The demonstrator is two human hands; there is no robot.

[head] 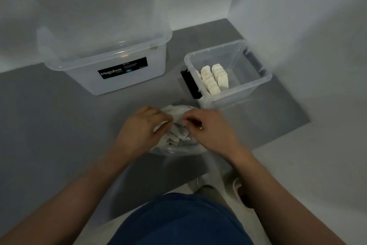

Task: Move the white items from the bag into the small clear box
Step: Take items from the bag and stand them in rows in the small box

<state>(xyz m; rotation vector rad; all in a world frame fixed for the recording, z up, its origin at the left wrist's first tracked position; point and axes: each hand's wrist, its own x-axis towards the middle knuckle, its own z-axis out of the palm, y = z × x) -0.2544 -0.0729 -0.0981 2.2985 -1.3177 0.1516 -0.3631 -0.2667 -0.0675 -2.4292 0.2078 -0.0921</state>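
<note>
A clear plastic bag [174, 148] lies on the grey floor mat just in front of me, with several white items [177, 135] showing inside it. My left hand [142, 127] and my right hand [206, 127] both have curled fingers at the bag's upper edge and pinch the plastic there, close together. Beyond the bag to the right stands the small clear box [256, 84]. Several white items [213, 80] stand upright in rows in its left half.
A large clear box [111, 78] with a black "Megabox" label stands at the back left against the wall. A black lid [189, 84] leans at the small box's left side. White walls close the corner behind and to the right. My knees and shoes are below.
</note>
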